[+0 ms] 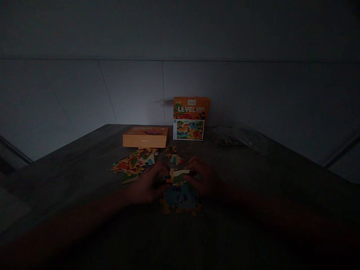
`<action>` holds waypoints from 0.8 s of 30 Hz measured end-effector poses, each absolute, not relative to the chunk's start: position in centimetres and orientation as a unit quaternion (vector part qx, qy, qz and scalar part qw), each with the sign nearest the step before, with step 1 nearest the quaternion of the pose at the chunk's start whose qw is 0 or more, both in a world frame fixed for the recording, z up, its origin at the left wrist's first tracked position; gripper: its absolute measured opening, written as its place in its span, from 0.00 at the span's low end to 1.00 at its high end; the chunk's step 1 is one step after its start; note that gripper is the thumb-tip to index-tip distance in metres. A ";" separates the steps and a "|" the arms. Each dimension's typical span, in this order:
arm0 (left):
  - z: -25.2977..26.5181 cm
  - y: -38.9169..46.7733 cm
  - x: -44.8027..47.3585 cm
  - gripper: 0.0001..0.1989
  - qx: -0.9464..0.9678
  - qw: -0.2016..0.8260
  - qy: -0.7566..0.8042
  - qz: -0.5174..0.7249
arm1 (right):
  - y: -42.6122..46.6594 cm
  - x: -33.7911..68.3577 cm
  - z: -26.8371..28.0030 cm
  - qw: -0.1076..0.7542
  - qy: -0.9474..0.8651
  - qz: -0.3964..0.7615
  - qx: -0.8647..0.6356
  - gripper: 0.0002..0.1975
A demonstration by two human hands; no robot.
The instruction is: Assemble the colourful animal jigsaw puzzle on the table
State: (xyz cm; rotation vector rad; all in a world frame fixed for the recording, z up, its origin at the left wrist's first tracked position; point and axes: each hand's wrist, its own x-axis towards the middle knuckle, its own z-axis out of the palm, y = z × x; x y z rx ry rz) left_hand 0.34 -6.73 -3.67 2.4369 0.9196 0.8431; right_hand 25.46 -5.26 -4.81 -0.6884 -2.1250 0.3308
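Note:
In dim light, my left hand [153,184] pinches an orange and dark jigsaw puzzle piece [168,177]. My right hand [203,177] grips a green and cream puzzle piece [180,177] by its right side. The two pieces meet or overlap between my hands; I cannot tell whether they are joined. Just below them on the table lies a joined puzzle section [181,198], blue in the middle with orange edge pieces. A heap of loose puzzle pieces [135,161] is beyond my left hand. A few more pieces [174,159] lie past my fingertips.
An orange box [145,141] lies flat behind the heap. Next to it stands an upright "LEVEL UP!" box [192,108], a picture card [189,130] leaning on its front. A clear plastic bag [233,136] rests at the back right, near the wall [135,86].

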 end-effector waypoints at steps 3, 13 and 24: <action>-3.2 -7.0 0.4 0.04 0.885 0.194 0.290 0.309 | -5.3 25.4 -4.7 0.420 -0.859 0.130 -0.263 0.06; -2.9 -6.6 0.6 0.04 0.888 0.186 0.288 0.306 | -5.4 25.3 -4.4 0.342 -0.872 0.165 -0.309 0.12; -3.5 -6.2 0.3 0.11 0.867 0.149 0.352 0.321 | -5.2 25.2 -4.7 0.335 -0.873 0.139 -0.327 0.13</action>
